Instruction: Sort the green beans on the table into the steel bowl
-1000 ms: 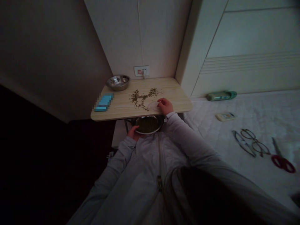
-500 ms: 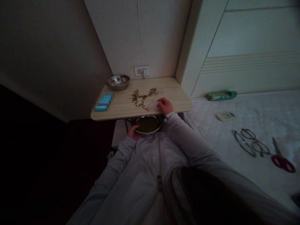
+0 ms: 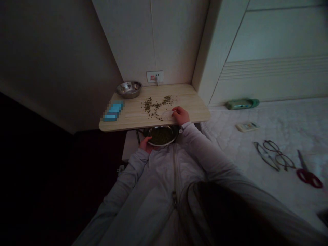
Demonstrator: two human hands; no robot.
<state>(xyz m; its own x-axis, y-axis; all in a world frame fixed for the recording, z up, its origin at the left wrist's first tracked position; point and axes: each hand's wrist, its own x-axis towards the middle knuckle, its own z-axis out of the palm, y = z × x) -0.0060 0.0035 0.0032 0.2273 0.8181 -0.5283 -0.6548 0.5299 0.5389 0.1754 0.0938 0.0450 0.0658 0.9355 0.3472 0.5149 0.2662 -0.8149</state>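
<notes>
My left hand [image 3: 146, 145] grips the left rim of a metal bowl [image 3: 166, 144], thumb over the edge. Dark green bits lie in the bowl, which sits just below the table's front edge, close to my jacket. My right hand [image 3: 180, 115] pinches a thin, clear, roundish piece [image 3: 167, 114] low over the tabletop; whether it is a lid or a scraper I cannot tell. Small green-brown grains [image 3: 155, 106] are scattered on the wooden table [image 3: 135, 118], to the left of and beyond the clear piece.
An empty steel bowl [image 3: 129, 90] and a blurred-out blue object [image 3: 113, 111] stand on the table's left. A wall socket [image 3: 154, 77] holds a plug. On the white bed lie a green bottle [image 3: 242, 104], a remote [image 3: 247, 126], glasses [image 3: 279, 155] and red-handled scissors [image 3: 309, 177].
The clear piece in my right hand has tilted slightly. Otherwise my hands, the bowl and the grains look almost the same.
</notes>
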